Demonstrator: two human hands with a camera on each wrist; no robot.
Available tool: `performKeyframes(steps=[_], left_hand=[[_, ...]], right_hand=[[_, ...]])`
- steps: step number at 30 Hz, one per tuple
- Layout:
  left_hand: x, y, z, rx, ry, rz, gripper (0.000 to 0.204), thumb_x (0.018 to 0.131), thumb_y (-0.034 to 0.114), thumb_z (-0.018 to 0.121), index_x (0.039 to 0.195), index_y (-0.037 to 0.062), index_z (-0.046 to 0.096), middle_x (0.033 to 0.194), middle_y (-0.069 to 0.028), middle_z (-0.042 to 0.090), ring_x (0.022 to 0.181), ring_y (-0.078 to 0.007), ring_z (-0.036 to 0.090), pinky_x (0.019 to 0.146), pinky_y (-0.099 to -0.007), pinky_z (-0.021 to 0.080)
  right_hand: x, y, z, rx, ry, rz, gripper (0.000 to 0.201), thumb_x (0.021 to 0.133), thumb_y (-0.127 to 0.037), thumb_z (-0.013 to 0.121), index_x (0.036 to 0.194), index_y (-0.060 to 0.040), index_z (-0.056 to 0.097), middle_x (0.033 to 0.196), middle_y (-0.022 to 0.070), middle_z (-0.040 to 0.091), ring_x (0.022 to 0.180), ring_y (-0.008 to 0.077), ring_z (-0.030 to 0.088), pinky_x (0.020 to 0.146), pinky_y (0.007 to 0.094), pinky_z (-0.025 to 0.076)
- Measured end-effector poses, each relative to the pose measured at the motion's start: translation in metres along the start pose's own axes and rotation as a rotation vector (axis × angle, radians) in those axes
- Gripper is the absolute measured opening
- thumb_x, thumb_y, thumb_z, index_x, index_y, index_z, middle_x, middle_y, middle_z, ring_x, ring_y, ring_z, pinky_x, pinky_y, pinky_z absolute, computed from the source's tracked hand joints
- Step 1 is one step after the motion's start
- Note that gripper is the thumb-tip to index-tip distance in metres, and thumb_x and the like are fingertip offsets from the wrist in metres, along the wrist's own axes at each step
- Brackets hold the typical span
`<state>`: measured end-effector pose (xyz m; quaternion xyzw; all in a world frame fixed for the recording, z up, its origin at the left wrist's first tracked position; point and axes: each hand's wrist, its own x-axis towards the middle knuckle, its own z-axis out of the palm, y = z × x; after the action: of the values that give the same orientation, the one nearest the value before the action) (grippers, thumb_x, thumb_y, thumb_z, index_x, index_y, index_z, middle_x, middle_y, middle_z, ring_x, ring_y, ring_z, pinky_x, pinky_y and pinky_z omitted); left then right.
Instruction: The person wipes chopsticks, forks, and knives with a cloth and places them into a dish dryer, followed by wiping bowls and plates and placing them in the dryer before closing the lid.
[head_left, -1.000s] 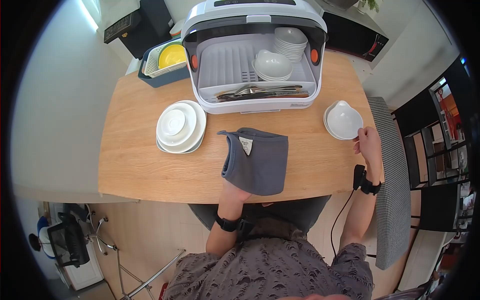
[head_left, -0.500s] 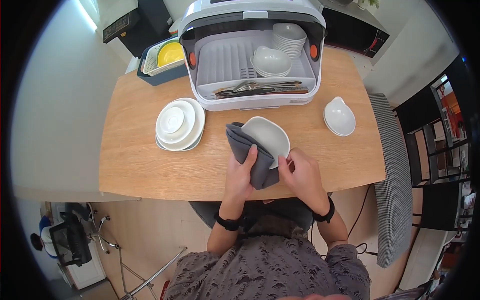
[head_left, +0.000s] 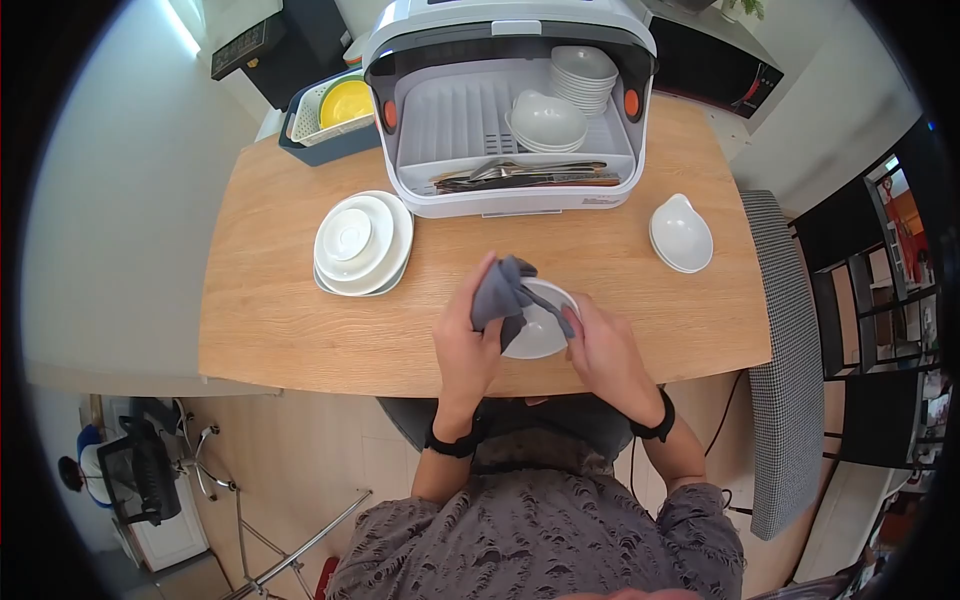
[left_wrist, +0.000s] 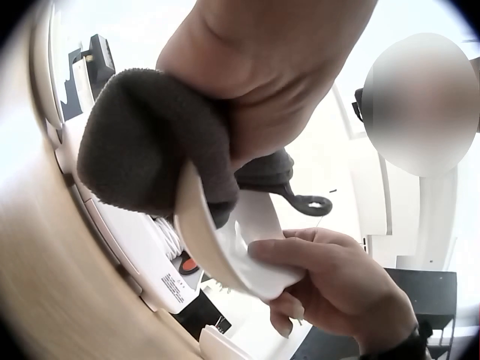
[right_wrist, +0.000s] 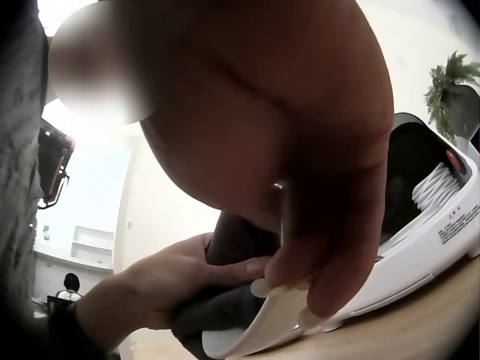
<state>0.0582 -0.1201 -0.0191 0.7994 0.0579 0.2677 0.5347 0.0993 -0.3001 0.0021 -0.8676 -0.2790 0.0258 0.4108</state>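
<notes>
Frame center: left hand [head_left: 466,348] grips soft cloth [head_left: 497,294] against bowl [head_left: 538,334]; right hand [head_left: 607,352] pinches bowl's rim, likely best hold; bowl probably slippery, breakable.

Both hands [head_left: 540,345] hold a white bowl [head_left: 537,335] and grey cloth [head_left: 497,292].

A: What sort of room is this?
B: A home, I'd say, the kitchen or dining part. There's a dish cabinet [head_left: 440,115] with bowls [head_left: 583,75] and cutlery [head_left: 530,175] inside, on a wooden counter [head_left: 600,240].
A: Anything else kitchen-like?
B: Stacked plates [head_left: 350,235], and a black-fronted appliance [head_left: 705,65] behind, perhaps a microwave.
A: And homely?
B: A checked fabric seat [head_left: 785,380] alongside, a leafy plant [right_wrist: 450,86], and a wood-look floor [head_left: 330,450].
</notes>
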Motion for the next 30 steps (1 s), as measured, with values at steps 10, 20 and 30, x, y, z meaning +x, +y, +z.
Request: performKeyframes(steps=[10, 20, 30], left_hand=[[-0.015, 0.002, 0.021, -0.570, 0.172, -0.379, 0.037, 0.092, 0.014, 0.074, 0.119, -0.0025, 0.056, 0.110, -0.0075, 0.065, 0.100, -0.0143, 0.060, 0.089, -0.0289, 0.049], [-0.019, -0.018, 0.008, -0.045, 0.081, -0.018, 0.051, 0.074, -0.017, 0.059, 0.121, 0.0032, 0.065, 0.110, -0.0188, 0.072, 0.101, -0.0264, 0.072, 0.083, -0.0342, 0.055], [-0.010, -0.009, 0.005, -0.298, 0.246, -0.143, 0.036, 0.088, -0.009, 0.063, 0.123, -0.0042, 0.057, 0.110, -0.0143, 0.069, 0.103, -0.0178, 0.065, 0.090, -0.0299, 0.050]], right_hand=[[0.000, -0.014, 0.041, 0.478, 0.106, 0.216, 0.025, 0.106, -0.020, 0.045, 0.118, 0.0026, 0.047, 0.075, 0.0173, 0.066, 0.060, 0.0295, 0.069, 0.053, 0.0376, 0.051], [0.003, -0.015, -0.014, -0.462, -0.052, -0.181, 0.020, 0.096, -0.011, 0.057, 0.113, -0.0016, 0.052, 0.081, 0.0181, 0.066, 0.065, 0.0363, 0.067, 0.054, 0.0439, 0.052], [0.006, -0.012, 0.016, -0.267, 0.045, -0.071, 0.017, 0.095, -0.012, 0.058, 0.106, -0.0006, 0.054, 0.081, 0.0181, 0.067, 0.063, 0.0353, 0.067, 0.052, 0.0441, 0.052]])
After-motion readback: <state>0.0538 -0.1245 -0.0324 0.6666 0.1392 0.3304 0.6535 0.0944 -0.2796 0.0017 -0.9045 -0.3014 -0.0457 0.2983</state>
